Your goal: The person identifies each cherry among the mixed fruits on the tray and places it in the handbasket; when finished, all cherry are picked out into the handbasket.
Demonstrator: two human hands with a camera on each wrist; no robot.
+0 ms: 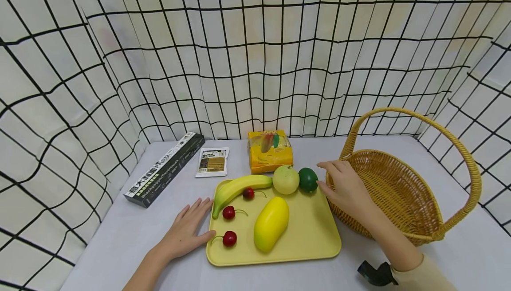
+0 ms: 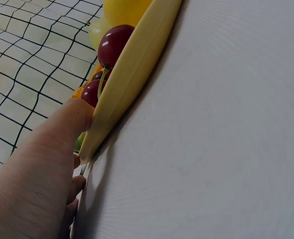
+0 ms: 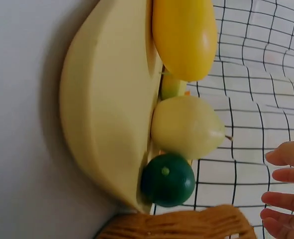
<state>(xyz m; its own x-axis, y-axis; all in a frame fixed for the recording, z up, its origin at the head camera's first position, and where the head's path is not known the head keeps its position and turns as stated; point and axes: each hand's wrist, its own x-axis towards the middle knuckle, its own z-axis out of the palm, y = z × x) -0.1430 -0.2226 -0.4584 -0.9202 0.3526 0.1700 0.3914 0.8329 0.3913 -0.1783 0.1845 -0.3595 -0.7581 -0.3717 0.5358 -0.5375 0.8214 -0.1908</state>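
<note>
dark-green round fruit (image 1: 308, 180), one: far right corner of yellow tray (image 1: 309, 240).
lies just left of my right hand (image 1: 346, 187), the nearer, fingers parted, empty; my left hand (image 1: 184, 233), unclenched, at the opposite edge.

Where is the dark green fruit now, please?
In the head view, the dark green fruit sits at the far right corner of the yellow tray, beside the pale green fruit, near the right hand.

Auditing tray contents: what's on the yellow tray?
On the yellow tray: a banana, three cherries, a yellow mango, a pale green fruit and a dark green fruit. The surface directly beneath them is covered, not visible.
</note>
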